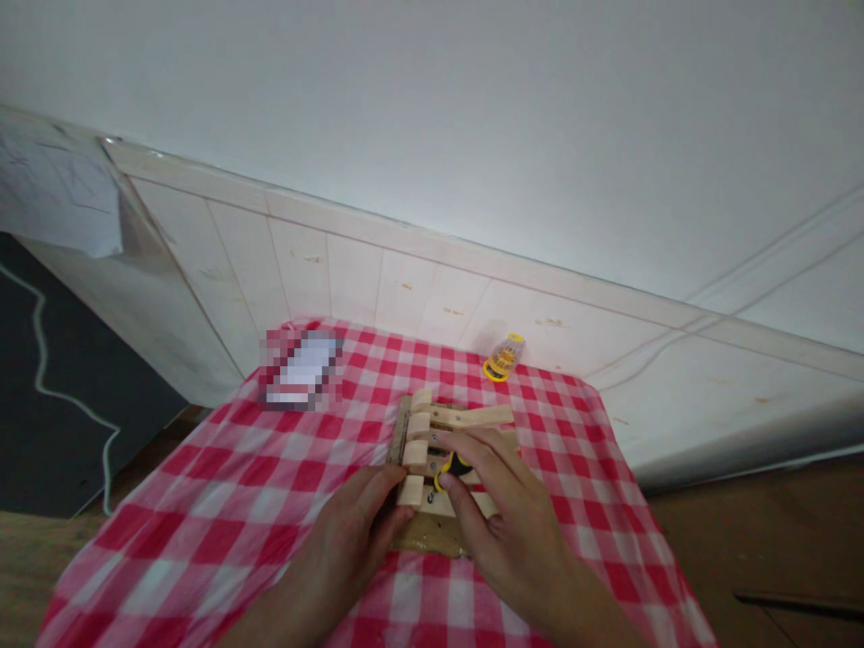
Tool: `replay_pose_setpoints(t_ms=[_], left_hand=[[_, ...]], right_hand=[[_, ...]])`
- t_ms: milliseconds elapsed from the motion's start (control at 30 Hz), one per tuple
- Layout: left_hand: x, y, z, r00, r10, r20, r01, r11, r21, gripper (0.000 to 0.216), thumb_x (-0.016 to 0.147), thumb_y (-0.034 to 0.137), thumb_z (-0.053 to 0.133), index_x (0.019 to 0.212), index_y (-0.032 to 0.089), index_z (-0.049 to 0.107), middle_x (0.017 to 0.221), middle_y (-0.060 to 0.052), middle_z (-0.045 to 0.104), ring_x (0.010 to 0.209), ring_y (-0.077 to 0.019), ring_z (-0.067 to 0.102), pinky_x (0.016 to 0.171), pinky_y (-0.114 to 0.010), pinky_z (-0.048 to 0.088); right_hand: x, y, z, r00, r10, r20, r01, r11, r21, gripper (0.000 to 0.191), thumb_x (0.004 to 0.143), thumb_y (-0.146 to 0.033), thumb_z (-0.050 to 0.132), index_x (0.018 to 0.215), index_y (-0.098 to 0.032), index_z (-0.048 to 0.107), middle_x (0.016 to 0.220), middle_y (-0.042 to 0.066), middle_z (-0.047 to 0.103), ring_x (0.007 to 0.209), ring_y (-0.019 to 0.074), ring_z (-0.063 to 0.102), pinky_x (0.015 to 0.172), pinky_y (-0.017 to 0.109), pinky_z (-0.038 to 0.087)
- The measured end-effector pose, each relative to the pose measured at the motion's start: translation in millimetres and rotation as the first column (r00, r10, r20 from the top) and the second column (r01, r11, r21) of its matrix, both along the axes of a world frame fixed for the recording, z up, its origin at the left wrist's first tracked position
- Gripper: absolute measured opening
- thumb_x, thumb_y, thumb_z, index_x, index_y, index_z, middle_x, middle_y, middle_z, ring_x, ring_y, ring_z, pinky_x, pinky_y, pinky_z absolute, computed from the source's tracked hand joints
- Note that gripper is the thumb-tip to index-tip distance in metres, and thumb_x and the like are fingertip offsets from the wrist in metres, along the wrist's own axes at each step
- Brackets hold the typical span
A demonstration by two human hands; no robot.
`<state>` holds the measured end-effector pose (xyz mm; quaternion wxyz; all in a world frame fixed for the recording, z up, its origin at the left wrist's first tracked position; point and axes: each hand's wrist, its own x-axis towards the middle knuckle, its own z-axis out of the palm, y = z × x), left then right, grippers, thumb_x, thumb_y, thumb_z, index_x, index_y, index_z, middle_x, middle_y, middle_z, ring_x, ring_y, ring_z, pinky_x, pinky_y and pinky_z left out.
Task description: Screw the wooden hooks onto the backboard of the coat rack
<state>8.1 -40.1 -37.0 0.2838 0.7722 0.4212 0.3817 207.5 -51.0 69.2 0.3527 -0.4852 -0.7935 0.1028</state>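
Note:
A small wooden piece (417,450), built of several pale strips screwed onto a brown board (432,534), lies on the checked cloth. My right hand (509,504) is closed round a yellow and black screwdriver (454,468), its tip down at a screw in the strip nearest me. My left hand (361,517) grips the near left corner of the wooden piece between thumb and fingers. Screw heads show along the other strips. Parts of the strips on the right are hidden under my right hand.
A red and white checked tablecloth (270,504) covers the table, which stands against a panelled wall (351,270). At the back stands a clear case with yellow ends (504,357). A blurred, phone-like flat object (303,369) lies back left. A white cable (41,360) hangs at far left.

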Motion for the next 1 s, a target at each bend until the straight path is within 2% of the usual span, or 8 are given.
replay_pose_setpoints(t_ms=[200,333,467,667,900,1000], left_hand=[[0.8,0.2,-1.2,1.000,0.010,0.008,-0.010,1.000,-0.004,0.028,0.099,0.026,0.056,0.126,0.027,0.059,0.112,-0.008,0.074,0.098,-0.0236,0.073,0.083,-0.035,0.062],[0.0,0.8,-0.7,1.000,0.017,0.009,-0.017,1.000,0.022,0.028,0.098,0.024,0.057,0.126,0.027,0.058,0.112,-0.006,0.074,0.097,-0.0220,0.074,0.083,-0.033,0.062],[-0.4,1.1,0.2,1.000,0.007,0.004,-0.007,1.000,0.022,0.028,0.097,0.023,0.058,0.125,0.028,0.058,0.112,-0.006,0.074,0.098,-0.0220,0.074,0.083,-0.033,0.061],[-0.3,-0.4,-0.2,1.000,0.012,0.001,-0.012,1.000,-0.011,0.027,0.099,0.024,0.056,0.126,0.028,0.057,0.113,-0.006,0.073,0.100,-0.0220,0.072,0.086,-0.034,0.060],[-1.0,0.7,-2.9,1.000,-0.027,-0.005,0.026,0.999,-0.025,0.029,0.100,0.024,0.055,0.128,0.027,0.054,0.114,-0.007,0.072,0.101,-0.0224,0.071,0.086,-0.035,0.060],[-0.2,1.8,-3.6,0.999,-0.032,0.001,0.032,0.999,-0.020,0.030,0.100,0.023,0.054,0.130,0.027,0.053,0.114,-0.007,0.072,0.100,-0.0219,0.071,0.085,-0.034,0.060]], right_hand=[[0.1,-1.4,-0.7,1.000,-0.021,-0.001,0.021,1.000,0.014,0.042,0.098,-0.021,0.063,0.139,-0.031,0.056,0.126,0.008,0.069,0.119,0.0248,0.066,0.101,0.041,0.060],[1.0,-4.0,3.5,1.000,-0.009,-0.025,0.008,0.999,-0.041,0.045,0.098,-0.017,0.057,0.141,-0.029,0.054,0.135,0.009,0.066,0.128,0.0252,0.063,0.108,0.044,0.056],[1.2,-4.7,3.4,0.999,0.005,-0.035,-0.008,0.997,-0.081,0.049,0.098,-0.014,0.054,0.144,-0.029,0.051,0.134,0.008,0.069,0.124,0.0238,0.067,0.108,0.043,0.057],[-0.5,-1.3,-1.0,0.999,0.012,-0.034,-0.014,0.998,-0.054,0.046,0.098,-0.014,0.059,0.140,-0.033,0.054,0.129,0.005,0.073,0.117,0.0219,0.072,0.097,0.036,0.062],[-3.1,6.6,-3.2,0.997,0.063,-0.041,-0.061,0.997,0.037,0.036,0.102,-0.022,0.060,0.136,-0.033,0.058,0.123,0.004,0.074,0.112,0.0183,0.072,0.096,0.031,0.062],[-1.9,3.9,-0.7,0.997,0.066,-0.030,-0.065,0.998,0.025,0.037,0.103,-0.024,0.059,0.139,-0.033,0.058,0.125,0.004,0.072,0.116,0.0183,0.070,0.098,0.031,0.061]])
